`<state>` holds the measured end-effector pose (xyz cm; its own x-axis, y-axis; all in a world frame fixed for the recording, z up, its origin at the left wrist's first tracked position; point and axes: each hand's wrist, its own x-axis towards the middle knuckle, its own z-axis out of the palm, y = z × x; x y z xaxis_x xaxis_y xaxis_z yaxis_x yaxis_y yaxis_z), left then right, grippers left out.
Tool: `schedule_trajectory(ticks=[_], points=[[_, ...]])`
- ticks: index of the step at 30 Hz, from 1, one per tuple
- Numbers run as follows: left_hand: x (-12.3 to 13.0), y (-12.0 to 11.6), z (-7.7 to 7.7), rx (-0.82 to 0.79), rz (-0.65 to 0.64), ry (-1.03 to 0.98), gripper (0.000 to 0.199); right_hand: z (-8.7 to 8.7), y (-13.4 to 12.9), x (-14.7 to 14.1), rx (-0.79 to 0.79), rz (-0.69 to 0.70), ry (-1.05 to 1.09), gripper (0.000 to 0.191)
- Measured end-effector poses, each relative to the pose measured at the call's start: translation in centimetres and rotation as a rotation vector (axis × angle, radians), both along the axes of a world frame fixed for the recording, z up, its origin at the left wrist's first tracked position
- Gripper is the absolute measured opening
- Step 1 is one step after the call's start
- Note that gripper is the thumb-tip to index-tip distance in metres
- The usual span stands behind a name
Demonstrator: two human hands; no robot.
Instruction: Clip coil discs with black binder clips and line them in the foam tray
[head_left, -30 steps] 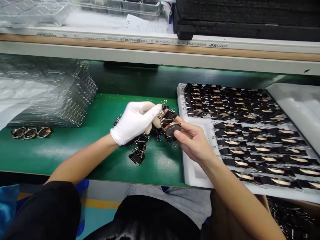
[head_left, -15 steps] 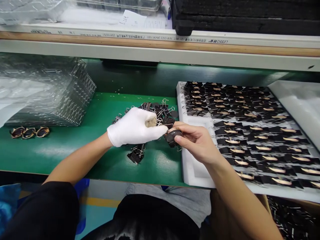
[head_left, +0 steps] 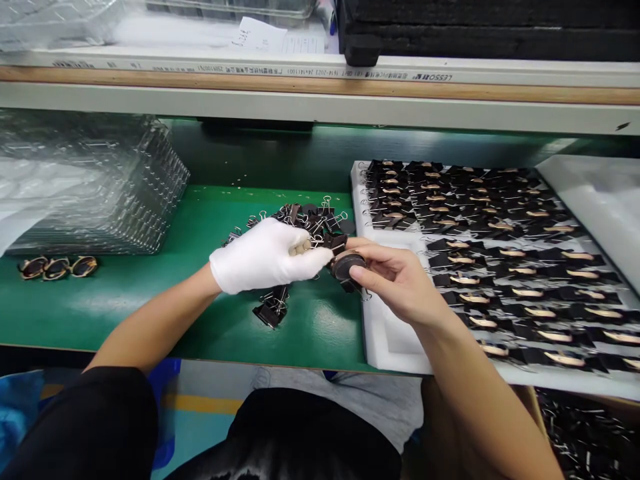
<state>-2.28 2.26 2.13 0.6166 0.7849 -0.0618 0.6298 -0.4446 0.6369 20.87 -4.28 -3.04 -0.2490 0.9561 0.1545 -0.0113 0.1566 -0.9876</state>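
My left hand (head_left: 270,259), in a white glove, has its thumb and fingers closed around a black binder clip (head_left: 336,243) with wire handles. Between the bare fingers and thumb of my right hand (head_left: 397,277) sits a round dark disc-shaped piece (head_left: 349,267) with a gold-toned rim. The clip is at the far edge of this piece, and another black clip shows below it. Fingers partly hide where clip and piece meet. Behind and below the glove lies a loose pile of black binder clips (head_left: 295,215) on the green tabletop (head_left: 220,340).
A white foam tray (head_left: 373,333) on the right holds rows of gold-rimmed pieces with black clips. Three tortoiseshell-and-gold pieces (head_left: 57,268) lie at left before stacked clear plastic trays (head_left: 125,193). A shelf edge (head_left: 280,100) crosses above; a box of clips (head_left: 590,433) stands lower right.
The round piece has tilted in my right hand, so more of its flat dark face shows. My left hand has shifted very slightly left and stays closed.
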Motion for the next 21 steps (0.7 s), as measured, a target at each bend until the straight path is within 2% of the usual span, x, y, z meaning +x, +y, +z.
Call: schedule_trajectory(ticks=[4,8,12,15,21], points=[[0.0,0.0,0.5,-0.183,0.113,-0.081,0.046,0.9,0.1,1.0,0.029,-0.110,-0.164,0.013],[0.3,-0.9,1.0,-0.379,0.078,-0.145,0.039,1.9,0.2,2.1,-0.081,-0.118,-0.188,0.018],[0.7,-2.0,0.7,-0.427,0.031,-0.136,0.042,2.8,0.2,2.6,-0.100,-0.019,-0.193,0.011],[0.7,-2.5,0.2,-0.438,-0.012,-0.116,0.042,3.0,0.2,2.8,-0.132,0.107,-0.188,0.017],[0.7,-2.4,-0.2,-0.460,-0.043,-0.094,0.039,2.9,0.1,2.9,-0.133,0.136,-0.222,0.022]])
